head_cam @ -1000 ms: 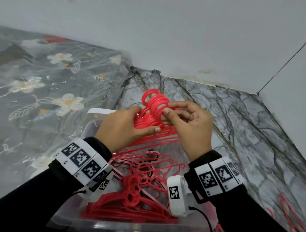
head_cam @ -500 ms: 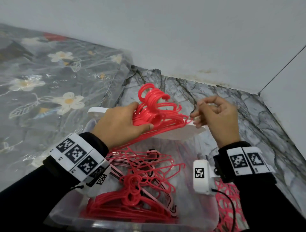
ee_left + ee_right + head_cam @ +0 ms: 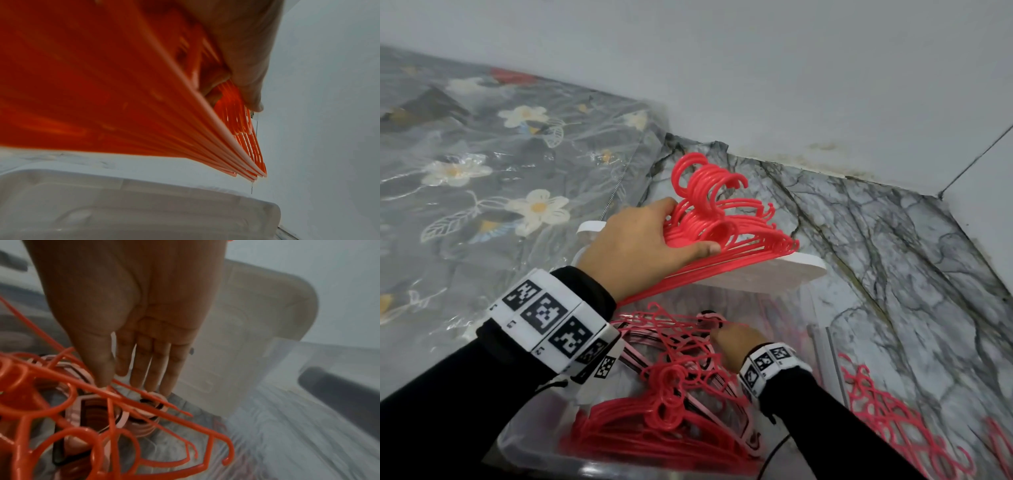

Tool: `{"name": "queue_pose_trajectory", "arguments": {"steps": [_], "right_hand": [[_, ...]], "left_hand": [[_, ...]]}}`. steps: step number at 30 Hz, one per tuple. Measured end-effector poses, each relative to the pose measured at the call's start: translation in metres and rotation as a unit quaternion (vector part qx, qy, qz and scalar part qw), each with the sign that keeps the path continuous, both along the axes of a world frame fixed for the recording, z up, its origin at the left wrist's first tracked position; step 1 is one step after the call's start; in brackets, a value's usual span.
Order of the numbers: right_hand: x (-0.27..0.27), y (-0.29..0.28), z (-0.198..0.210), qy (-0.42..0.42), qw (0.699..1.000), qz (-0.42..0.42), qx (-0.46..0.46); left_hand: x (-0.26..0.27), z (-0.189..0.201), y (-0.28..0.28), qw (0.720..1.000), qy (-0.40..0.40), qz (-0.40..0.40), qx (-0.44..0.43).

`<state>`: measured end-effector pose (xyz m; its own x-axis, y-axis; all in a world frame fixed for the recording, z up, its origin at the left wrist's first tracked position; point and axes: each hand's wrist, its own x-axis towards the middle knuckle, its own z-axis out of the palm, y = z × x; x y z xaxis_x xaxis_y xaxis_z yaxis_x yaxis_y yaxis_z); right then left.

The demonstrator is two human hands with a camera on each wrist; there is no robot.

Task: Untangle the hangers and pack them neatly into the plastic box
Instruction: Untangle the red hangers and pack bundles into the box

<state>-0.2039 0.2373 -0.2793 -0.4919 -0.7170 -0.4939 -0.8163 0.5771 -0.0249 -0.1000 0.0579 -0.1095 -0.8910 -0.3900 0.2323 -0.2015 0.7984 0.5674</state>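
Note:
My left hand (image 3: 640, 246) grips a stacked bundle of red hangers (image 3: 726, 226) above the far edge of the clear plastic box (image 3: 537, 448); their hooks point up toward the wall. Up close, the left wrist view shows the same bundle (image 3: 123, 91) fanned out under my thumb. My right hand (image 3: 736, 337) reaches down into the box, its straight fingers (image 3: 152, 369) touching a loose red hanger (image 3: 156, 404) and the pink and black hangers (image 3: 98, 407) beneath it. More red hangers (image 3: 654, 421) lie piled in the box's near end.
The box's white lid (image 3: 767, 270) leans at the far edge, under the held bundle. A further heap of red hangers (image 3: 893, 421) lies on the marbled floor to the right of the box. A plastic-covered floral mattress (image 3: 482, 178) borders the left, a grey wall the back.
My right hand let go of the bundle's hooks, swung out to the right, then dropped into the box onto the hangers there. The left hand kept the bundle raised.

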Motion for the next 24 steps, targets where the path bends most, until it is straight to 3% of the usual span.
{"name": "queue_pose_trajectory", "arguments": {"steps": [3, 7, 15, 24], "right_hand": [[0.006, -0.003, -0.020, 0.013, 0.999, -0.015, 0.050], [0.009, 0.001, -0.027, 0.055, 0.996, 0.028, 0.064], [-0.006, -0.013, 0.014, 0.069, 0.996, 0.056, 0.026], [0.020, -0.012, 0.028, 0.084, 0.985, 0.130, 0.073]], "left_hand": [[0.000, 0.000, -0.004, 1.000, 0.002, 0.008, -0.009], [0.001, 0.002, -0.009, 1.000, 0.009, 0.017, -0.013], [0.001, 0.007, -0.008, 1.000, 0.022, 0.015, -0.003], [0.003, 0.010, -0.007, 1.000, 0.028, 0.007, -0.006]]}}
